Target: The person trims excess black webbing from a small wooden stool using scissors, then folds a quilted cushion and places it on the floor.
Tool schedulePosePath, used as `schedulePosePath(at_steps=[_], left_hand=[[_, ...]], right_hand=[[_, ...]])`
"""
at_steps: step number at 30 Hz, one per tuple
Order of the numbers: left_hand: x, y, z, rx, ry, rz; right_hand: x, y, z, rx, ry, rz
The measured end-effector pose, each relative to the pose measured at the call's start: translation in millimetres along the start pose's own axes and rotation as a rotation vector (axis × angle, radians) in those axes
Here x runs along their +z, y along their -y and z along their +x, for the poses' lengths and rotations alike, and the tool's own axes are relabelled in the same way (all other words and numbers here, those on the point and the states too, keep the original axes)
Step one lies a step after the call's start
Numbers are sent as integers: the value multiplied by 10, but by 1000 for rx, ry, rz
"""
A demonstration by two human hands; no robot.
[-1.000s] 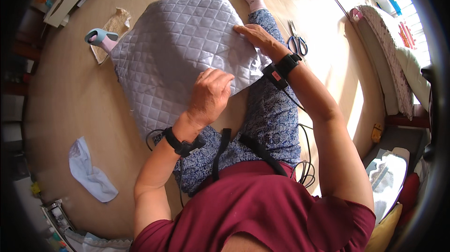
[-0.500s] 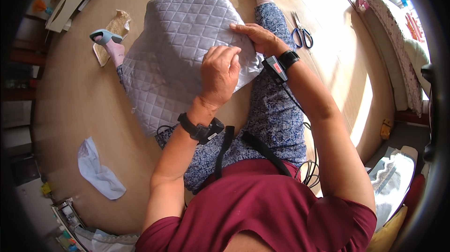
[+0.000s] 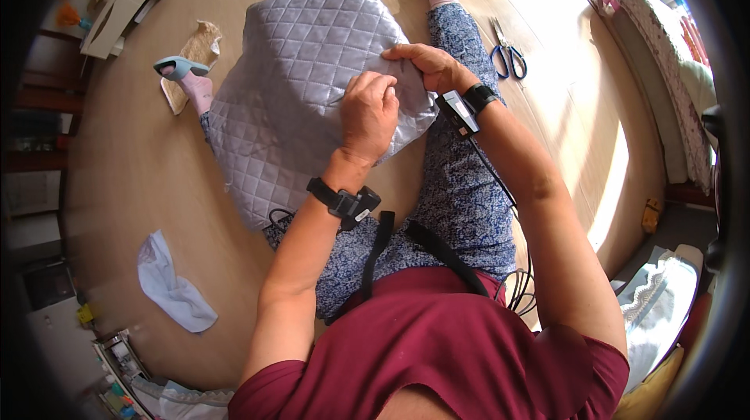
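Observation:
A pale grey-lavender quilted cloth (image 3: 312, 45) with diamond stitching is draped over and between my legs. My right hand (image 3: 437, 68) grips its right edge, thumb flat on top and the other fingers mostly hidden behind or under the cloth. Close to that thumb, my left hand (image 3: 369, 111) is closed in a pinch over the cloth. Whatever its fingertips hold, if anything, is too small or hidden to make out. A short dark mark shows on the cloth between the two hands.
Scissors (image 3: 508, 57) with dark blue handles lie on the wooden floor beyond my right leg. A light blue cloth piece (image 3: 173, 283) lies at the left, and a tan scrap (image 3: 201, 49) beside my left foot. Cushions (image 3: 660, 68) stand along the right; a cable (image 3: 522, 287) coils by my hip.
The view has shifted slightly. My left hand has turned a little and its pinched fingers have drawn slightly back from the right hand, which keeps its grip on the cloth.

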State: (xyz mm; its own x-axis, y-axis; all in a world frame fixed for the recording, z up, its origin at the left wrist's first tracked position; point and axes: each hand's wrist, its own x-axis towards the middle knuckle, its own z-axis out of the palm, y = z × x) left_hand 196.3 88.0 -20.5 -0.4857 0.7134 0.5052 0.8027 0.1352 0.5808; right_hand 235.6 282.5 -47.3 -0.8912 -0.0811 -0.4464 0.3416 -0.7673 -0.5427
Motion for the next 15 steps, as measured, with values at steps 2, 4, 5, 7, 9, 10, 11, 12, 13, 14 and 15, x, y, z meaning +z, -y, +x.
schedulePosePath(at_steps=[2, 4, 5, 7, 9, 10, 11, 12, 13, 14, 15], left_hand=[[-13, -3, 13, 4, -1, -11], [-23, -20, 34, 2, -6, -20], [-29, -34, 47, 2, -12, -24], [-70, -67, 63, 5, -16, -31], [-151, -110, 62, -20, 8, -32], [-218, -131, 39, 2, -19, -65], [-310, -150, -3, -4, -21, -92], [-412, -160, -58, -10, -24, -118], [-524, -162, -125, -22, -24, -118], [-648, -153, -209, -34, -25, -117], [-773, -122, -291, -48, -27, -117]], right_hand=[[-18, 0, 18, -3, -19, -8], [-30, -2, 27, -10, -70, -11], [-32, -4, 29, -17, -72, -12], [-29, -9, 31, -24, -65, -7], [-19, -14, 28, -67, -102, -45], [-13, -16, 26, -78, -126, -58], [-5, -15, 22, -79, -101, -76], [3, -21, 18, -74, -88, -91], [9, -15, 9, -70, -74, -106], [21, -22, 9, -85, -65, -92], [29, -18, 4, -84, -51, -69]])
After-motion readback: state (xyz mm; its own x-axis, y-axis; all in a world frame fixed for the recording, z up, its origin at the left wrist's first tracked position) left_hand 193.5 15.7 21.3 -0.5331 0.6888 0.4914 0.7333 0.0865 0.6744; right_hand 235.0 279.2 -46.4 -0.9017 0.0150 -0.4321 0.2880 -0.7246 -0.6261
